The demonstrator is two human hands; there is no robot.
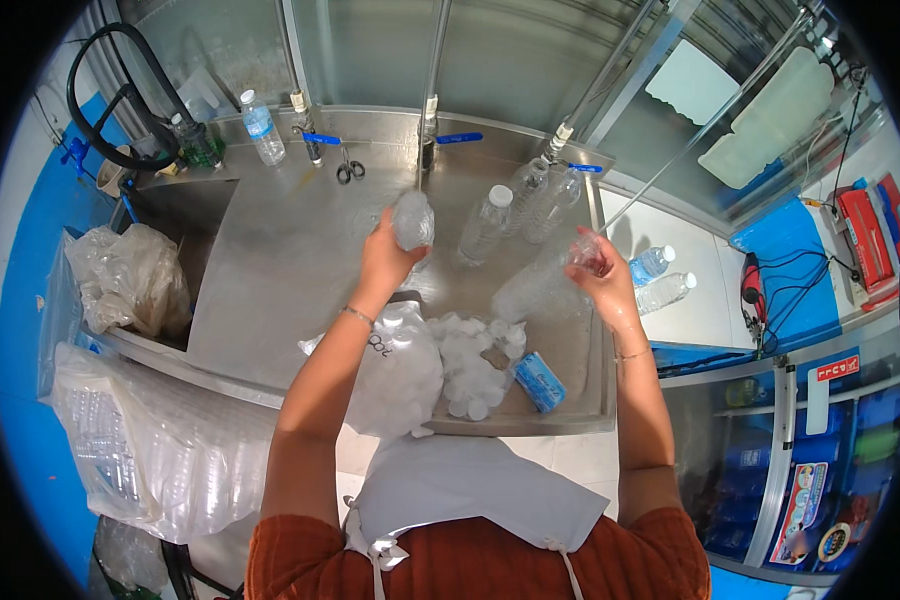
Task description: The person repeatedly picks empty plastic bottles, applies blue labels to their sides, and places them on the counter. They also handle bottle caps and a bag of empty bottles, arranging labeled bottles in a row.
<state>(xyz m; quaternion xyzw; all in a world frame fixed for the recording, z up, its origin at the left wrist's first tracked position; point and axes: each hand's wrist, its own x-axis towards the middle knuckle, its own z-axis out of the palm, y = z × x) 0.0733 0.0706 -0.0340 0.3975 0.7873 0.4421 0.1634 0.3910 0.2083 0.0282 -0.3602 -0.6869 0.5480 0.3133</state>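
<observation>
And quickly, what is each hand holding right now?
Left hand: closed, holding a clear, round plastic bottle.
Right hand: closed, holding a second clear, round plastic bottle.

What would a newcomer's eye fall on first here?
Likely the left hand holding a clear bottle near the middle tap, and the right hand holding a second bottle over the steel counter. Next, the wrapped bottle bundle at lower left and the blue packet by the counter's front edge.
</observation>
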